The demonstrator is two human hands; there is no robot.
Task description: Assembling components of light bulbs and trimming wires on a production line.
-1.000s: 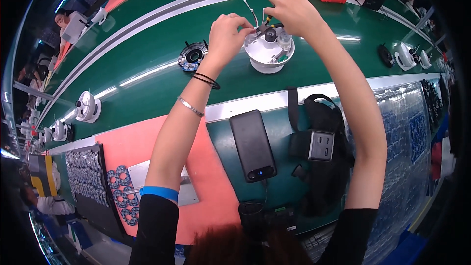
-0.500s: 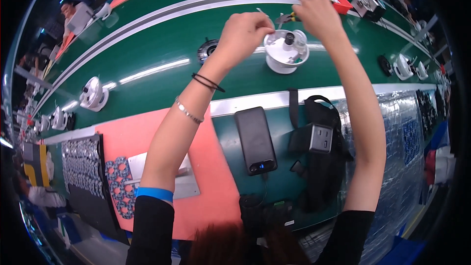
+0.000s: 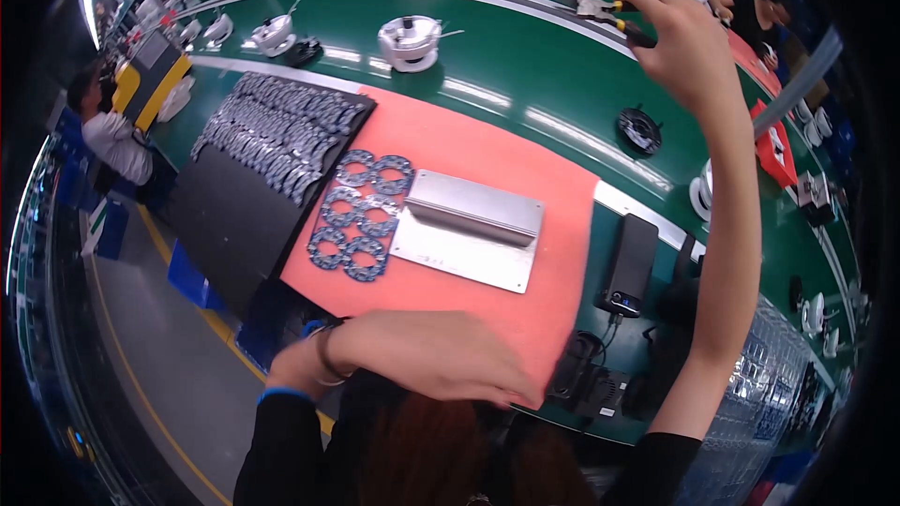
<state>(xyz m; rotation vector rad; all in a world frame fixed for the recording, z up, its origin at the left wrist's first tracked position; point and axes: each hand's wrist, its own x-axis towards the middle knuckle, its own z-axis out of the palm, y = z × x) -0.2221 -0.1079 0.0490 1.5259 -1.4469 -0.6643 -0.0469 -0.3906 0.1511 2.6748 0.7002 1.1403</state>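
My right hand [image 3: 689, 42], reaching to the far right, is closed round diagonal cutting pliers [image 3: 594, 9] with yellow and black handles. Their metal jaws point left over the green conveyor. Close to my body, my left hand [image 3: 431, 353] hovers at the front of the pink mat [image 3: 450, 122], slightly blurred, fingers stretched to the right with nothing seen in them. Ahead of it a bent silver metal plate [image 3: 469, 230] lies on the mat, beside a panel of ring-shaped circuit boards [image 3: 361, 211]. My right forearm partly hides a white round housing [image 3: 701, 192].
On the green conveyor [image 3: 525, 84] stand a white housing [image 3: 411, 43] and a black round part [image 3: 639, 129]. A black tray of parts [image 3: 281, 131] is left of the mat. Right of it lies a power bank [image 3: 630, 265]. A red bin [image 3: 775, 150] sits far right.
My left hand has pulled back from the white housing to the mat's front edge. The right hand still grips the pliers, with the jaws now in plain sight. The view has turned left.
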